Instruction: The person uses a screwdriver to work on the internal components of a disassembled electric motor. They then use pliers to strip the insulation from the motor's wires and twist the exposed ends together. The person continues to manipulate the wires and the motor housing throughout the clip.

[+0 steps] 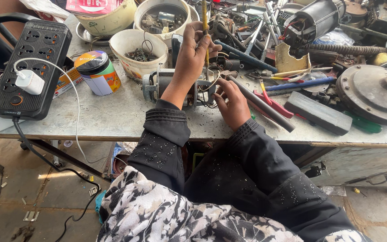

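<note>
Near the centre of the frame, the left hand (192, 54) is raised with its fingers closed around a thin yellow-handled tool (205, 27), a slim rod that stands almost upright and runs toward the top edge. Just below and right of it, the right hand (233, 102) rests with curled fingers against the small electric motor (172, 85), a dull grey metal cylinder lying on its side with dark wires trailing from its end; whether those fingers pinch a wire cannot be told. The motor sits at mid-frame on a worn, pale, speckled workbench (113, 116). Both forearms wear black sleeves (162, 143) dotted with tiny sparkles. To the left lies a matte black power strip (30, 67) with a white plug and cord in it, and beside that a round tin with a dark lid (96, 71). Above the motor stands a chipped cream plastic bowl (137, 51) holding small dark metal bits. To the right lie a grey tube (260, 104), a dark rectangular block (318, 113) and a heavy rusted metal disc (372, 92).
</note>
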